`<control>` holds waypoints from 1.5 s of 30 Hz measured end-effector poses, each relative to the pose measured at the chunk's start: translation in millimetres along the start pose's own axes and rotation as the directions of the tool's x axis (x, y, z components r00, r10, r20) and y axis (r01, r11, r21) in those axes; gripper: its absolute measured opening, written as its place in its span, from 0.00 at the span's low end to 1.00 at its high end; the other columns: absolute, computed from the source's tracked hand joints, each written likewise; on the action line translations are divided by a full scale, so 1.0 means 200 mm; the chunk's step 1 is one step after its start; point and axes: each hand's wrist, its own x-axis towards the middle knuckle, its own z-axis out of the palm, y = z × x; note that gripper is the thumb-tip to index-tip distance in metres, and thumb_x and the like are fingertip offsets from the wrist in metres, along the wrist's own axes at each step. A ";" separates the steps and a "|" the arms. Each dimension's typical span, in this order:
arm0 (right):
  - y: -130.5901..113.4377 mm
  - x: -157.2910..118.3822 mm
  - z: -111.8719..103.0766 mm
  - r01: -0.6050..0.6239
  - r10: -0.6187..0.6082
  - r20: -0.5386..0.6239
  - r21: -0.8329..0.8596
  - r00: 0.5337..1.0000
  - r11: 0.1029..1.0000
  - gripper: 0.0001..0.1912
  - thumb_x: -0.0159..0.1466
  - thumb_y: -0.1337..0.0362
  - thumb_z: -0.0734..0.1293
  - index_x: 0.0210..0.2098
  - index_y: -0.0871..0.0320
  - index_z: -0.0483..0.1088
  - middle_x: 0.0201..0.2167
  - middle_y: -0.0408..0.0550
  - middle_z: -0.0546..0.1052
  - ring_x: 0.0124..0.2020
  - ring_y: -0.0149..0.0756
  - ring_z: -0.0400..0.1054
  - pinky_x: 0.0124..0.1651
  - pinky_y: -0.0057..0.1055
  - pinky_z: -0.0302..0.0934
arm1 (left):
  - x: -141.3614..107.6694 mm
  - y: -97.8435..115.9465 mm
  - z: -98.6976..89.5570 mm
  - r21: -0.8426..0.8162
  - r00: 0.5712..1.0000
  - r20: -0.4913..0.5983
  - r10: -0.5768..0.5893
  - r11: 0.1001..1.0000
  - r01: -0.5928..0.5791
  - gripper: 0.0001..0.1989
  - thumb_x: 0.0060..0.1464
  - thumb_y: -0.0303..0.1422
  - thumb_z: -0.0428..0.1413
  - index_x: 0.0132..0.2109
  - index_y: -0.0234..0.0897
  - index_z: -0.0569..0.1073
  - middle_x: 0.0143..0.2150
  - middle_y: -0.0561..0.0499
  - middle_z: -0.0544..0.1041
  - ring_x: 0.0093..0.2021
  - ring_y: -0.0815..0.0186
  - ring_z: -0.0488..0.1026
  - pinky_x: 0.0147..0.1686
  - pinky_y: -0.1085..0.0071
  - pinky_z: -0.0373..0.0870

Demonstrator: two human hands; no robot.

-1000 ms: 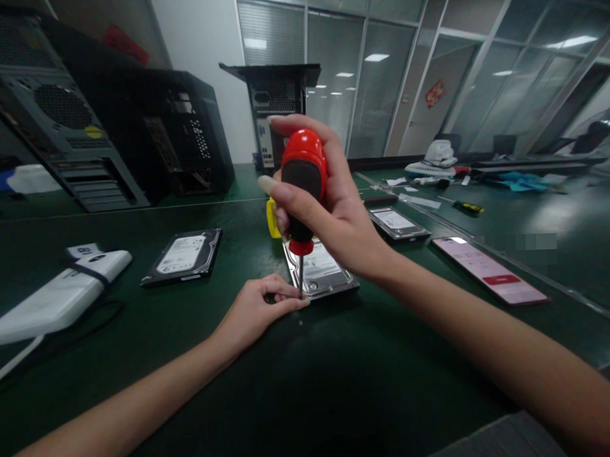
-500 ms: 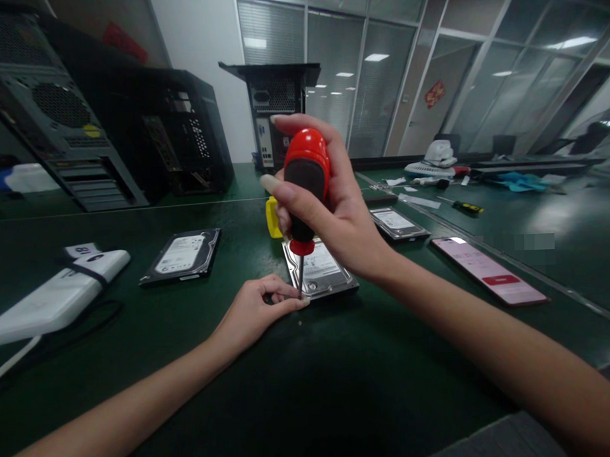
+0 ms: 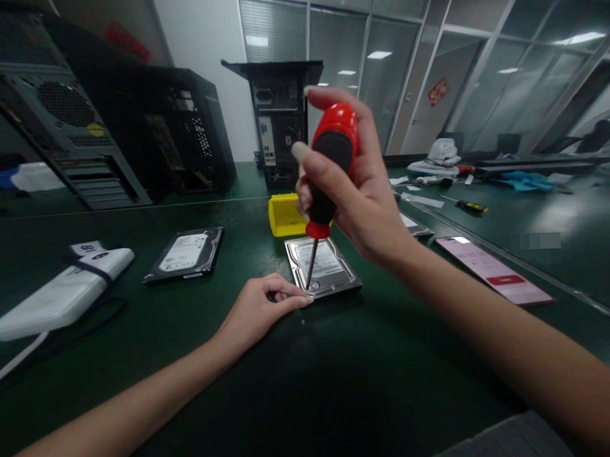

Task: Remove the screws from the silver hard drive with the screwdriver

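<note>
A silver hard drive (image 3: 327, 268) lies label up on the green table in front of me. My left hand (image 3: 270, 300) has its fingers closed at the drive's near left corner, the thumb along the edge. In my right hand (image 3: 361, 193) is a screwdriver (image 3: 330, 167) with a red and black handle, gripped from above. Its shaft leans, handle to the right, and the tip is by the same corner, close to my left fingertips. Whether the tip touches the drive, I cannot tell. Behind the drive sits a yellow bin (image 3: 287, 216), partly hidden by my right hand.
To the left are another hard drive (image 3: 186, 251) and a white power strip (image 3: 62, 290). A phone (image 3: 494, 270) and a partly hidden third drive (image 3: 416, 228) lie right, with a yellow-black screwdriver (image 3: 470, 207) farther off. Computer cases (image 3: 281, 122) stand at the back.
My right hand and the screwdriver have moved up and right, and the shaft has gone from nearly upright to leaning. More of the yellow bin shows. My left hand stays at the drive's corner.
</note>
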 end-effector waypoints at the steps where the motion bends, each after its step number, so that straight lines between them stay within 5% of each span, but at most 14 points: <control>1: -0.01 0.01 -0.02 -0.025 0.025 -0.037 0.004 0.999 1.000 0.23 0.60 0.60 0.67 0.51 0.48 0.56 0.30 0.38 0.65 0.25 0.24 0.64 0.30 0.23 0.65 | 0.00 0.00 0.00 0.002 1.000 0.002 -0.010 1.000 0.010 0.12 0.48 0.41 0.61 0.34 0.37 0.80 0.32 0.51 0.74 0.32 0.65 0.67 0.32 0.70 0.61; 8: 0.04 0.03 -0.10 -0.152 0.165 -0.176 0.087 0.970 0.985 0.24 0.56 0.57 0.70 0.49 0.46 0.58 0.26 0.37 0.64 0.23 0.25 0.62 0.27 0.23 0.62 | 0.00 0.02 0.00 0.016 0.998 -0.069 -0.012 1.000 0.013 0.12 0.47 0.41 0.61 0.33 0.37 0.80 0.32 0.50 0.75 0.32 0.64 0.68 0.31 0.70 0.62; 24: 0.05 -0.03 0.00 -0.120 0.126 -0.032 0.145 0.992 0.982 0.21 0.62 0.64 0.65 0.52 0.46 0.55 0.28 0.37 0.62 0.25 0.25 0.60 0.30 0.24 0.63 | 0.00 0.01 0.00 0.002 0.998 -0.041 0.052 0.999 -0.052 0.10 0.47 0.39 0.62 0.32 0.35 0.80 0.31 0.51 0.73 0.30 0.67 0.66 0.30 0.72 0.63; 45: 0.06 -0.03 0.02 -0.117 0.121 -0.048 0.085 0.991 0.989 0.23 0.60 0.60 0.67 0.52 0.47 0.55 0.27 0.38 0.62 0.24 0.26 0.62 0.28 0.26 0.63 | -0.01 0.02 0.00 -0.011 0.999 -0.014 0.038 0.999 -0.038 0.11 0.47 0.39 0.61 0.34 0.36 0.80 0.32 0.51 0.71 0.29 0.68 0.65 0.30 0.71 0.64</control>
